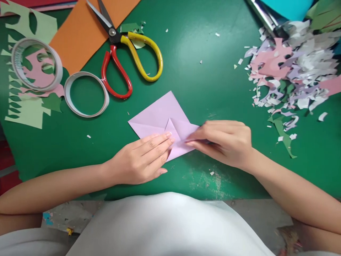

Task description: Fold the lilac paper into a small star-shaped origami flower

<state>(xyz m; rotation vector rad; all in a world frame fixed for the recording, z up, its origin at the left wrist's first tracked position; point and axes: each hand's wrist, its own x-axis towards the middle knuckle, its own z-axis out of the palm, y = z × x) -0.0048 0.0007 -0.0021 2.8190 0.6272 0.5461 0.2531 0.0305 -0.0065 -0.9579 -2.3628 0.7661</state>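
Pressing lilac paper (160, 115) flat on green mat (213, 78) — my left hand (141, 160) fingers extended over lower fold, my right hand (223, 142) pinching right corner flap; scissors (128, 53) well apart, beyond.

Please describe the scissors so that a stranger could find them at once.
On the green mat, look to the far side, left of the middle, just beside the orange paper. The scissors lie open there, right of two tape rings. Only they have one red handle and one yellow.
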